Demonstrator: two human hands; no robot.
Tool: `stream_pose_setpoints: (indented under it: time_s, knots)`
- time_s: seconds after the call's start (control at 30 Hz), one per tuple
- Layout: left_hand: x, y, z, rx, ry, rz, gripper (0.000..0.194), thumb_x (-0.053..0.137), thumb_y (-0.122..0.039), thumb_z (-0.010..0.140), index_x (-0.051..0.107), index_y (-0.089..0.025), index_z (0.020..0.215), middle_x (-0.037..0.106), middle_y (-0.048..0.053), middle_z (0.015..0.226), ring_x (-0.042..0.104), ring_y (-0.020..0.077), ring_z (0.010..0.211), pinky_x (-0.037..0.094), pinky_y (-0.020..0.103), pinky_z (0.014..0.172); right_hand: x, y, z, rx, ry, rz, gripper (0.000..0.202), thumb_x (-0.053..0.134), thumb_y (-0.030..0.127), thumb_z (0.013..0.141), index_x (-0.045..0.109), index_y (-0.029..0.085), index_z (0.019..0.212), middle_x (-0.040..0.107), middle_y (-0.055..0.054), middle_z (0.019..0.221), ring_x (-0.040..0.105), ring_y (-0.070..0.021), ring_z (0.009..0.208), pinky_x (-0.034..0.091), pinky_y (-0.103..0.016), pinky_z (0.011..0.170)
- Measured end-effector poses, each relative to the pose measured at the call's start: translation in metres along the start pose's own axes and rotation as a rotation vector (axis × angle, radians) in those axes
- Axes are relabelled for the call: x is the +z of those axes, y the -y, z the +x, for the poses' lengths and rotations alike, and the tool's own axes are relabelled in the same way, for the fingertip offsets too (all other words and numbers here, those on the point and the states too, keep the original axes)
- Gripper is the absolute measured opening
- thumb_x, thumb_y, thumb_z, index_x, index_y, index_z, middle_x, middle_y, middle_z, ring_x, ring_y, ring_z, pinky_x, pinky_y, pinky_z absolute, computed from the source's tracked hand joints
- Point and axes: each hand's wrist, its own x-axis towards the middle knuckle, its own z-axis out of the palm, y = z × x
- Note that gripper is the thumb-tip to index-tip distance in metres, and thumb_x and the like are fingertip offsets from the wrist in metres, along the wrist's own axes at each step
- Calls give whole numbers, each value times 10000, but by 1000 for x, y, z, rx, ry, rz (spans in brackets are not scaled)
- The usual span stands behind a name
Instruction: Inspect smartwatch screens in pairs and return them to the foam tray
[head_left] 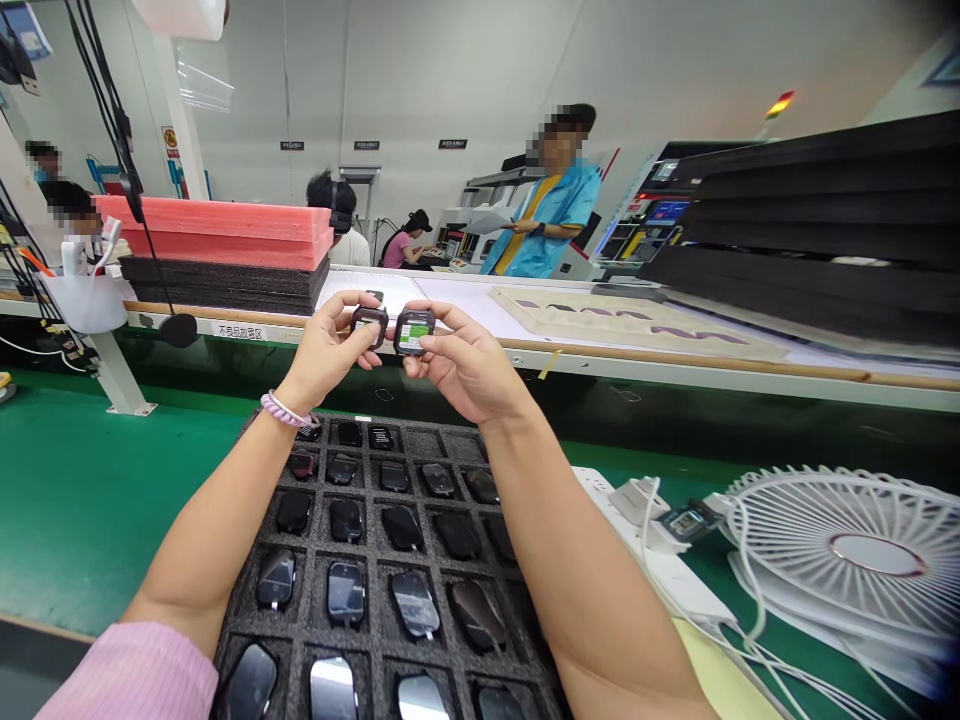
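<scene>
My left hand pinches a small dark smartwatch body between thumb and fingers, the thumb lying over its face. Beside it, my right hand grips a second smartwatch body whose screen is lit green and white. Both are held up side by side, close together, above the far end of a black foam tray. Rows of square pockets in that tray hold several dark watch bodies, while two far pockets look unfilled.
A white fan and a power strip with cables stand at right. On the shelf ahead lie pink foam sheets, black foam trays and a beige foam sheet. A white cup hangs left. Co-workers are beyond, one standing.
</scene>
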Motion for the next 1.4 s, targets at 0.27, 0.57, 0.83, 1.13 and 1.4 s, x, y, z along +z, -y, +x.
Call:
stream_pose_setpoints:
  time_s: [0.27, 0.57, 0.83, 1.13, 1.4]
  knots:
    - [1, -1, -1, -17, 13, -15, 396, 627, -174, 725, 512, -180, 1104, 654, 2, 872, 656, 95, 572, 547, 185, 565, -2, -2, 1, -15, -15, -39, 453, 804, 401, 747, 580, 226, 1101, 689, -24, 955, 563, -129, 558, 518, -284, 529]
    - [3, -3, -1, -29, 15, -21, 464, 591, -130, 684, 527, -184, 1140, 645, -3, 881, 684, 120, 626, 580, 213, 619, -3, -2, 2, -21, -20, 22, 404, 731, 250, 696, 596, 209, 1075, 687, 5, 866, 585, -124, 556, 501, -248, 528]
    - [0, -1, 0, -1, 8, 20, 348, 706, -250, 752, 539, -176, 1048, 652, -1, 838, 638, 86, 544, 522, 163, 513, -1, -3, 1, -12, -15, -60, 433, 786, 355, 747, 579, 226, 1104, 692, -33, 965, 557, -134, 575, 522, -287, 535]
    - [1, -3, -2, -30, 21, -13, 394, 624, -210, 718, 521, -178, 1097, 652, 2, 879, 659, 95, 576, 553, 186, 564, -2, -1, 1, -14, -11, -64, 417, 679, 255, 697, 572, 224, 1099, 667, -20, 932, 552, -144, 591, 523, -309, 549]
    - [2, -4, -2, -62, 20, -62, 449, 576, -169, 670, 530, -176, 1117, 632, -6, 869, 684, 118, 610, 588, 208, 604, -1, -1, 1, -19, -33, -55, 450, 640, 207, 641, 574, 207, 1086, 653, -6, 870, 546, -136, 569, 493, -296, 538]
